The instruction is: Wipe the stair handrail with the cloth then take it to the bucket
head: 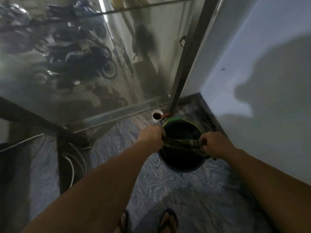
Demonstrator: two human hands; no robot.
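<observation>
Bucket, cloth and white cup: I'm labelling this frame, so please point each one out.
bucket (180,168): head view, on the near rim of the dark bucket.
cloth (182,143): head view, on the middle of the twisted stretch between the two hands.
white cup (156,119): head view, on its white side wall.

Two hands are in view, the left hand (150,134) and the right hand (214,144), with two bare forearms behind them. One cloth (182,145) is stretched between the hands. One dark bucket (182,167) stands on the floor, and one white cup (157,116) stands beside it. Two sandalled feet (168,221) show at the bottom edge. Behind the glass panel (67,81) there are perhaps four or five motorcycles (84,63); blur and reflections make the count uncertain.
</observation>
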